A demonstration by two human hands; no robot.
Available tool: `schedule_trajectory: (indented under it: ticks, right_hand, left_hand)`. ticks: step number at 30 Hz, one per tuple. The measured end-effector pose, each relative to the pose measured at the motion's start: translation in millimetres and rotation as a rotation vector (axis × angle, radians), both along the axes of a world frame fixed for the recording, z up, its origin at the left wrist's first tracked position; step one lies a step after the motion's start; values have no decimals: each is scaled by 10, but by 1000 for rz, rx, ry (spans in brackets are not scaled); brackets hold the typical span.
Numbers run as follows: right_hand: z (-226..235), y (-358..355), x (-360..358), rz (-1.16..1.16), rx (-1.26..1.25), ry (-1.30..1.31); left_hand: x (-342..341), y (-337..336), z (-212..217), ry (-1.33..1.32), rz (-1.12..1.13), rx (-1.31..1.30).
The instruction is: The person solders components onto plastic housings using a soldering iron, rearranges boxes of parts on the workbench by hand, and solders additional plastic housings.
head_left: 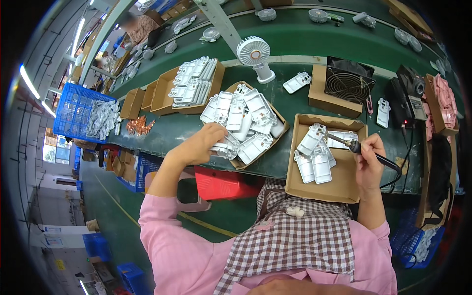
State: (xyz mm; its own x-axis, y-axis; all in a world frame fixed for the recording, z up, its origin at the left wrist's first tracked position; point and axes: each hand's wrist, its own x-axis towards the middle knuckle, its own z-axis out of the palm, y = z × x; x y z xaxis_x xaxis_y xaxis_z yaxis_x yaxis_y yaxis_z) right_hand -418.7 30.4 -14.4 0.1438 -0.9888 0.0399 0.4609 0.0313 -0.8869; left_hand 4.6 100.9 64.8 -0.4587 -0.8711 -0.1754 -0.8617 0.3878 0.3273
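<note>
My left hand [202, 143] is closed on a white plastic housing [226, 147] at the near left edge of a cardboard box. More white housings [241, 110] lie heaped in that box. My right hand [371, 160] grips a soldering iron [354, 145] by its handle, with the cord running off to the right. The iron's tip points left over a shallow cardboard tray [347, 189], near a white housing [311, 139] inside it. Several other housings [320, 164] lie flat in the tray, some overlapping. Whether the tip touches the housing I cannot tell.
Behind the boxes stands a white handheld fan [253, 53]. A black fan with a round grille [346, 83] sits on cardboard at the back right. Neatly stacked housings [193, 83], copper-coloured small parts [139, 126] and a blue crate [78, 110] are to the left. A red bin [221, 184] hangs below the table edge.
</note>
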Motion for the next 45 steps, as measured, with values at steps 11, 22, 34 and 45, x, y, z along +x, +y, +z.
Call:
schedule_trajectory:
  ticks: [11, 22, 34, 45]
  right_hand:
    - [-23, -17, 3, -7, -13, 3]
    - [-33, -25, -3, -11, -24, 12]
    - [-30, -17, -11, -3, -28, -33]
    - [-9, -19, -21, -14, 1, -76]
  left_hand:
    - [23, 55, 124, 25, 179, 19]
    - [69, -143, 25, -158, -11, 4]
    - [-21, -135, 61, -235, 27, 47]
    - [31, -91, 35, -127, -7, -30]
